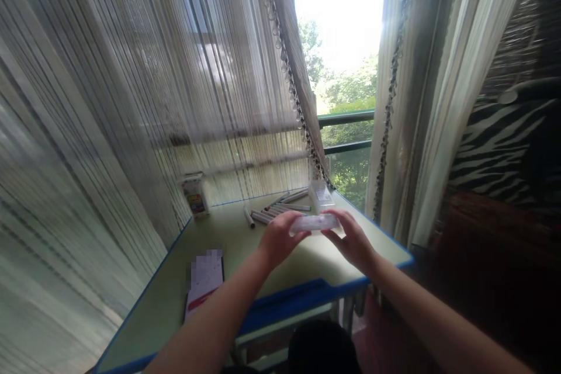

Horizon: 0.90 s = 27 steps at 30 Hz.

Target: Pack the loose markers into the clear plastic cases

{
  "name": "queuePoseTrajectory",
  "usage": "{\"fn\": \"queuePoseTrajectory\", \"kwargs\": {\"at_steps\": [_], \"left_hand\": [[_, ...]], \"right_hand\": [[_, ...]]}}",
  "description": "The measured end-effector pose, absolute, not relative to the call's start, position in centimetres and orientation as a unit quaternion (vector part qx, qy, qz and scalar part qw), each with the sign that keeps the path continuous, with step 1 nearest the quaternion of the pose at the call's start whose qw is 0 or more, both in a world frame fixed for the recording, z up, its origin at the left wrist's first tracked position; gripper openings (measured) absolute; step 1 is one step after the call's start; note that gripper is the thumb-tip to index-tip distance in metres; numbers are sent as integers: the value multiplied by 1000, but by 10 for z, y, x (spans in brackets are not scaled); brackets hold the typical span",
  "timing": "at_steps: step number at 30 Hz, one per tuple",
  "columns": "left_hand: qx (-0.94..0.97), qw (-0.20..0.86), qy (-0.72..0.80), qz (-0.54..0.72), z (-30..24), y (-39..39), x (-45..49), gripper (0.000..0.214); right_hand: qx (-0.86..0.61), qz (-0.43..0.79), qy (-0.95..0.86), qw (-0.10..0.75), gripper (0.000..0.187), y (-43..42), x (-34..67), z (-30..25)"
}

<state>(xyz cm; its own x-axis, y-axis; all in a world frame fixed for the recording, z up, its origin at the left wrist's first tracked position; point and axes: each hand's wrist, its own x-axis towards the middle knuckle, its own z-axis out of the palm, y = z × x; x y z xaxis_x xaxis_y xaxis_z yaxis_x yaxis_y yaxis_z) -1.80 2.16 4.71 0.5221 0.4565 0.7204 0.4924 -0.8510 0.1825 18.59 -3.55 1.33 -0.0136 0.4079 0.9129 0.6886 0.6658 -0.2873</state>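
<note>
Both my hands hold a flat clear plastic case (316,222) above the far part of a pale green desk (245,251) with a blue edge. My left hand (280,238) grips its left end and my right hand (350,239) grips its right end. Just behind the case, several grey marker pens (276,209) lie loose on the desk. A small clear box (321,195) stands beyond them near the window.
A small colourful box (195,196) stands at the desk's back left corner. A phone-sized flat white and red item (204,281) lies on the near left. Sheer curtains (131,99) hang left and behind; a window with a railing (346,120) is ahead.
</note>
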Motion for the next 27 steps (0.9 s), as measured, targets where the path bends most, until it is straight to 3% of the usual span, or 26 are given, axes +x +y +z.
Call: {"fn": "queuePoseTrajectory", "kwargs": {"at_steps": [4, 8, 17, 27], "left_hand": [[-896, 122, -232, -357, 35, 9, 6, 32], [-911, 143, -198, -334, 28, 0, 23, 23], [-935, 0, -190, -300, 13, -4, 51, 48], [-941, -82, -180, -274, -6, 14, 80, 29]], "right_hand": [[-389, -200, -724, 534, 25, -46, 218, 3], [-397, -224, -743, 490, 21, -56, 239, -8], [-451, -233, -721, 471, 21, -75, 288, -40], [-536, -119, -685, 479, 30, -80, 317, -55]]}}
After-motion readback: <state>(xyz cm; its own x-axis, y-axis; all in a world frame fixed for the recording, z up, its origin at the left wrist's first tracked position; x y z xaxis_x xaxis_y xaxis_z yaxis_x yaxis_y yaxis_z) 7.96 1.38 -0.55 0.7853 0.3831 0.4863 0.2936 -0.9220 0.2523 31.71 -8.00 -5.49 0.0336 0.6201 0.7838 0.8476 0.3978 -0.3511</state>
